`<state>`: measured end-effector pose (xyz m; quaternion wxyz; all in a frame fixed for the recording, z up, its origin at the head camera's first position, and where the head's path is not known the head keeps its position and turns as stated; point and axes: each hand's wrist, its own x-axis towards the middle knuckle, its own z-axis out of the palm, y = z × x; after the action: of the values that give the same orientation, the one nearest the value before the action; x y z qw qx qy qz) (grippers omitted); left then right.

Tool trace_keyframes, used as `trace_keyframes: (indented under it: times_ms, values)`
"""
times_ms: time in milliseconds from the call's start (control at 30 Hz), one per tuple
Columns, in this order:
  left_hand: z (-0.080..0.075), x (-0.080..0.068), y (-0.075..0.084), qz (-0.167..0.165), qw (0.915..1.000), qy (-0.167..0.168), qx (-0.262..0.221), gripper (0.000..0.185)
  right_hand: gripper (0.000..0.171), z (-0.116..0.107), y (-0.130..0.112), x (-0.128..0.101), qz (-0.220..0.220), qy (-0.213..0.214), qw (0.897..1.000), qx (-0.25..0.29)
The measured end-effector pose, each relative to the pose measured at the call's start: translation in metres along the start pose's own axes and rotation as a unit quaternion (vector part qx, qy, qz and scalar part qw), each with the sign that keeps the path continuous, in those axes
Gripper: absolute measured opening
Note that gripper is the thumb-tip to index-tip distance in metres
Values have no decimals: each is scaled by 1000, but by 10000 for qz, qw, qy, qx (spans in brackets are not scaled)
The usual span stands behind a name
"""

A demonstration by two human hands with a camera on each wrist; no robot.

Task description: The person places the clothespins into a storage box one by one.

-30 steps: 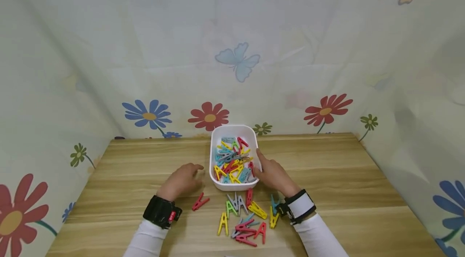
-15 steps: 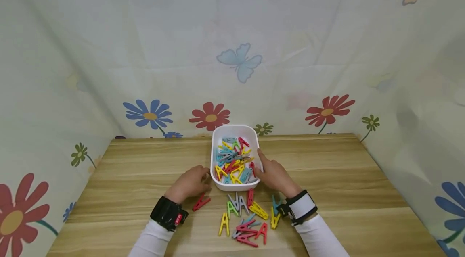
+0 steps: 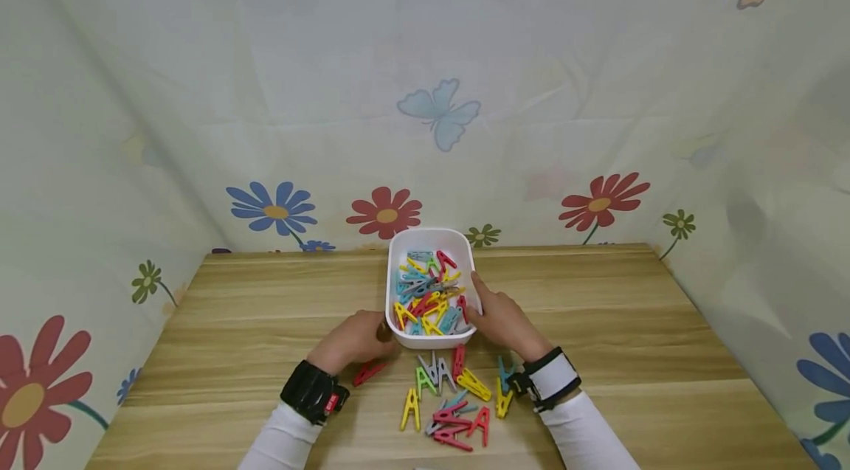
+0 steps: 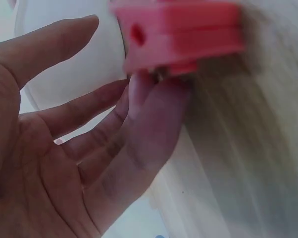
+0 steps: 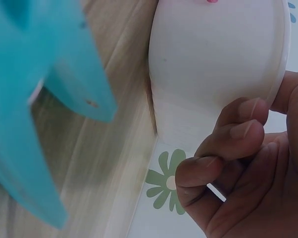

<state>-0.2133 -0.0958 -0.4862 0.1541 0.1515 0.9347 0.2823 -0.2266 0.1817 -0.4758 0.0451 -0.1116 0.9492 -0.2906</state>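
A white plastic container [image 3: 430,342] holding several coloured clothespins stands at the table's back. My right hand [image 3: 502,319] grips its right side, thumb over the rim and bent fingers against the outer wall [image 5: 213,54]. At the front left corner is my left hand [image 3: 352,341]. In the left wrist view its thumb stands apart from the loosely bent fingers [image 4: 144,134], which reach the container's wall [image 4: 84,59]; whether they press on it is unclear. A red clothespin [image 3: 367,374] lies just below the left hand, partly hidden by it.
Several loose clothespins lie in front of the container, among them a yellow one [image 3: 410,409], a green one [image 3: 425,381] and a red one [image 3: 479,426]. A blue clothespin [image 3: 505,372] lies by the right wrist. A flower-printed curtain [image 3: 319,123] rises behind the table [image 3: 265,293].
My left hand has moved right to the container's front left corner, now partly covering the red clothespin. The right hand keeps its place on the container.
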Motion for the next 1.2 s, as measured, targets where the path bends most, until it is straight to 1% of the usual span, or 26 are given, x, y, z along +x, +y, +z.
trace_keyframes:
  times_ms: [100,200,267,333,500,600,733,800,867,933,1033,1100,1200]
  values:
    - [1,-2,2,-119,9999,-98,-3,35,71,1,0,0,-11,2,10000,17]
    - [1,-6,6,-224,9996,-146,98,46,70,1,0,0,-24,24,10000,6]
    - [2,-9,9,-273,9991,-135,279,54,71,1,0,0,-23,26,10000,1]
    - [1,-13,12,-306,9982,-140,506,56,71,1,0,0,-29,29,10000,-9]
    - [-1,-19,17,-176,9950,-51,980,39,70,0,-1,1,-60,72,10000,3]
    - [0,-20,18,-114,9943,-27,1057,31,70,0,-1,1,-54,62,10000,20]
    - [1,-21,15,-48,9949,-94,1007,14,70,2,0,1,-58,45,10000,-16]
    - [0,-21,12,46,9947,-32,1028,6,70,3,0,0,-70,47,10000,-22]
    - [-4,-20,9,160,9949,133,987,7,70,4,1,0,-86,50,10000,-4]
    - [-9,-19,6,245,9940,432,979,10,70,4,0,0,-94,54,9999,2]
    - [-22,-20,7,331,9882,1130,977,9,70,3,0,0,-104,74,9999,-33]
    - [-30,-22,10,394,9794,1698,1022,5,70,2,-1,0,-90,76,9999,-48]
    - [-36,-25,16,628,9617,2482,980,6,70,1,-1,1,-78,73,9999,-54]
